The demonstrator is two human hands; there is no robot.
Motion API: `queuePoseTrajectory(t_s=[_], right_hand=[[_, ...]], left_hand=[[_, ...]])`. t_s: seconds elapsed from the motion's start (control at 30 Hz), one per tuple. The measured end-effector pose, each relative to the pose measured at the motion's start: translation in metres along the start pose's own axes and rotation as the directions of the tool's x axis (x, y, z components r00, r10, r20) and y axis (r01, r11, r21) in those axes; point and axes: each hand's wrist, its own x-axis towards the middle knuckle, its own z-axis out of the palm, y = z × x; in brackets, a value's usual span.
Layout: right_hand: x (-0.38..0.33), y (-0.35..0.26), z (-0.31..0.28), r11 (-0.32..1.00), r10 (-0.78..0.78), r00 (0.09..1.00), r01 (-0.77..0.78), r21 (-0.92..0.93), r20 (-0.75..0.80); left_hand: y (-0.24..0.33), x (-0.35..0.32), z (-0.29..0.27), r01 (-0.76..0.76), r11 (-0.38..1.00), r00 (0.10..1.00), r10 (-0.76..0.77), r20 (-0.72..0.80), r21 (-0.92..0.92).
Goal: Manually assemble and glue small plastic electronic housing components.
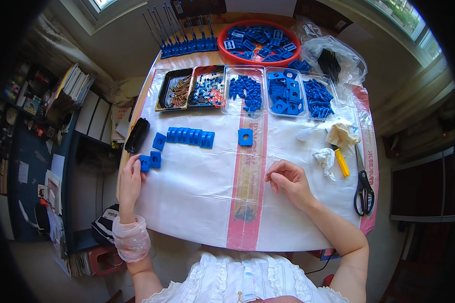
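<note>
At the table's left edge, my left hand (131, 178) has its fingers and thumb around a blue square plastic piece (144, 163). A similar piece with a round hole (155, 159) lies against it on the right, and one more blue piece (158, 141) lies just beyond. My right hand (290, 183) rests right of the middle, fingers loosely curled and a little apart, with nothing visible in them. Further off, a single blue square piece with a hole (245, 137) lies on the sheet. To its left stands a row of several blue pieces (190, 137), side by side.
Across the back stand trays of screws (181, 91), small nuts (207, 88) and blue parts (245, 91). Behind them are a red basin (222, 50) and a rack of spring rods (187, 48). Scissors (364, 189) and a yellow-handled tool (342, 162) lie right; a black object (138, 135) left.
</note>
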Motion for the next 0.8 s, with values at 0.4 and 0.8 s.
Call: queuePoseTrajectory(t_s=[0.4, 0.8], right_hand=[[0.0, -0.001, 0.001, 1.0, 0.006, 1.0, -0.006, 0.012, 0.009], [0.001, 0.0, 0.001, 1.0, -0.005, 1.0, 0.005, -0.012, 0.014]], left_hand=[[0.007, -0.024, -0.009, 0.011, 0.964, 0.995, 0.016, -0.102, 0.264], [0.115, -0.01, 0.053, -0.731, 0.646, 0.68, 0.715, 0.163, 0.219]])
